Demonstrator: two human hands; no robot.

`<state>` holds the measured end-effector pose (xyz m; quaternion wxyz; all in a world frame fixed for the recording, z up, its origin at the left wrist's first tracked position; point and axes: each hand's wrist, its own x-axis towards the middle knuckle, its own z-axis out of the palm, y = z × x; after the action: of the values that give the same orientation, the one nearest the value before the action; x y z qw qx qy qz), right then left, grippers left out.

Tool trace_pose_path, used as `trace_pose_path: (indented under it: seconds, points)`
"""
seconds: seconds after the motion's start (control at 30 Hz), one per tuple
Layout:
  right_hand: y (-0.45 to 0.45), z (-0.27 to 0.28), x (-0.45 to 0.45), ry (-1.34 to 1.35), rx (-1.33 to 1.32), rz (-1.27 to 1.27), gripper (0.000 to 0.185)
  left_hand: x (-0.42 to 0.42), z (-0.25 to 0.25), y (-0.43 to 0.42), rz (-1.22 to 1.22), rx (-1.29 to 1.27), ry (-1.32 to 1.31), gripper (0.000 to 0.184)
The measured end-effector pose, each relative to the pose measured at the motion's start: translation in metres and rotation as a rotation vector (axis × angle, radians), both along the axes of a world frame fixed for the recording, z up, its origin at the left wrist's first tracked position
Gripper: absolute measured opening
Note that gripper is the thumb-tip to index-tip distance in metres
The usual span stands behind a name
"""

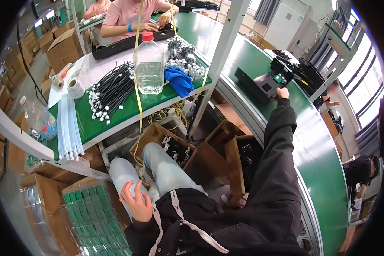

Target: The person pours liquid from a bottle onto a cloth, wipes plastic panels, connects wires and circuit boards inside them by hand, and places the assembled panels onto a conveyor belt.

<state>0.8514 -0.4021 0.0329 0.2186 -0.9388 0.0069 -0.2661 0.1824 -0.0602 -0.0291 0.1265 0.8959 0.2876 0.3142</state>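
Observation:
My right hand (pixel 282 93) reaches far out over the green conveyor, fingers closed on the near edge of a long black plastic housing (pixel 260 83). A small green circuit board (pixel 280 78) shows inside that housing near my fingers. Above my lap, my left hand (pixel 136 202) is raised with fingers apart and slightly curled, holding nothing. On the green bench ahead lie a bundle of black cables with white connectors (pixel 113 89), a large clear bottle with a red cap (pixel 150 70) and a crumpled blue cloth (pixel 179 81).
Clear plastic strips (pixel 68 126) hang over the bench's front edge near a tape roll (pixel 76 88). Cardboard boxes (pixel 237 164) stand below, and trays of green boards (pixel 91 213) sit at lower left. A white post (pixel 226 42) rises between bench and conveyor. A co-worker (pixel 130 21) sits opposite.

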Motion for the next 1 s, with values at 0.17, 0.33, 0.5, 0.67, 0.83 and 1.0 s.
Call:
trace_pose_path:
  seconds: [0.17,0.33,0.5,0.67,0.83,1.0]
  points:
    - [0.028,-0.025,0.062,0.383,0.633,0.456,0.044,0.009,-0.007,0.002,-0.036,-0.025,0.009,0.042]
    - [0.072,-0.027,0.031,-0.034,0.289,0.183,0.070,0.008,-0.007,0.003,-0.024,-0.055,0.019,0.043]
    - [0.197,0.066,-0.190,-0.336,0.369,0.718,0.025,0.005,-0.012,0.010,0.020,-0.084,0.029,0.044]
    - [0.314,0.040,-0.256,-0.484,-0.212,0.958,0.051,0.007,-0.009,0.008,-0.017,-0.088,0.024,0.045]
    - [0.386,0.013,-0.235,-0.445,-0.375,0.907,0.052,-0.012,-0.008,0.010,0.077,-0.076,0.024,0.044]
    - [0.370,0.037,-0.220,-0.457,-0.211,0.840,0.030,-0.030,-0.009,0.017,0.176,-0.088,-0.012,0.043]
